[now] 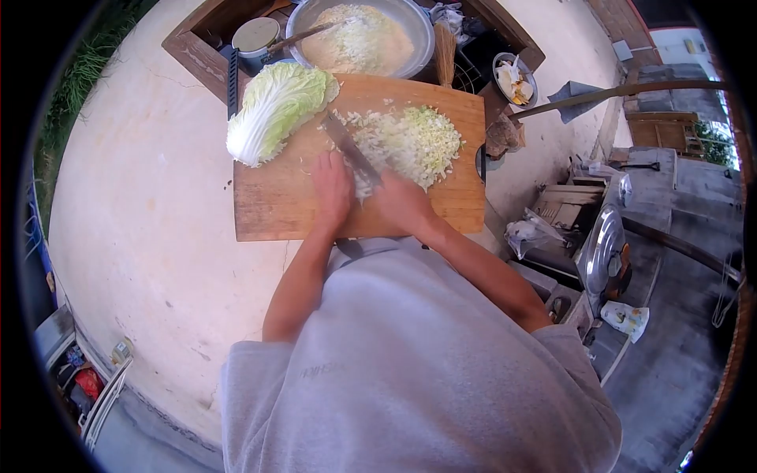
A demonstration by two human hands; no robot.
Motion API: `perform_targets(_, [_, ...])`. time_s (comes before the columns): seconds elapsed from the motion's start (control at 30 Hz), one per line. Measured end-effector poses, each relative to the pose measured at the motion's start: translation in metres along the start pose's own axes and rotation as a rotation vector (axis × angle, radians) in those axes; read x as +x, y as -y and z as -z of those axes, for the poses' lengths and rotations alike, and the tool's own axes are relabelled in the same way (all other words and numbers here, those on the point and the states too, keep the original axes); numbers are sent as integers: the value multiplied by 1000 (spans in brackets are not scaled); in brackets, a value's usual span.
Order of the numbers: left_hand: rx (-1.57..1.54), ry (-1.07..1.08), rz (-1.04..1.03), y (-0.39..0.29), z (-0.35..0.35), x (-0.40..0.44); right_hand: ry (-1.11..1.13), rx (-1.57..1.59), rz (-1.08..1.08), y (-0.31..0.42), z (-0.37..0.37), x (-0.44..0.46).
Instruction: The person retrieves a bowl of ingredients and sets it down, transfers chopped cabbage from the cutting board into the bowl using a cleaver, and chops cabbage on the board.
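Observation:
My right hand (pixel 400 203) is wrapped round the handle of a kitchen knife (pixel 352 146), whose wide blade points up and to the left across a wooden cutting board (pixel 276 206). Against the blade's right side lies a spread heap of finely chopped napa cabbage (pixel 414 142). Left of the knife, my left hand (pixel 333 189) rests low over the board with its fingers stretched forward near the blade; I see nothing held in it. A large piece of napa cabbage (pixel 276 110) lies at the board's upper left corner, apart from both hands.
Beyond the board, a metal basin (pixel 426 39) holds pale chopped food and a wooden stick. Beside it are a lidded tub (pixel 256 35) and a straw brush (pixel 444 55). A small bowl of scraps (pixel 516 83) stands at right, near a long wooden pole (pixel 615 93).

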State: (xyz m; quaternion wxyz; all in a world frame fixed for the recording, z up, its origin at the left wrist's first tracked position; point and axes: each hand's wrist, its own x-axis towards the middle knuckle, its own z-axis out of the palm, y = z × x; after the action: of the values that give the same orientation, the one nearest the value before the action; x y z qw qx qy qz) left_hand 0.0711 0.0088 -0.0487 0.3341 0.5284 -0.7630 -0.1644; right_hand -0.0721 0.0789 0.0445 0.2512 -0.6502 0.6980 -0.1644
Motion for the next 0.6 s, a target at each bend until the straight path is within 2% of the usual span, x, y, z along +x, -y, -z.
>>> perform_targets(0.1, [-2,0,5,0,0,2,105,26,-54,17,34,-16])
perform_targets(0.23, [-13,0,11,-2,0,1,204,78,-72,14,43,-23])
perform_targets(0.43, [22,90,50,-4,2,0,177,-33,-162,13,-9,7])
perform_targets(0.53, [-7,22,20,-8,6,4,-5,-3,-47,-2,-25,2])
perform_targets(0.6, [-77,18,86,-6,9,12,-92,57,0,-21,-31,-3])
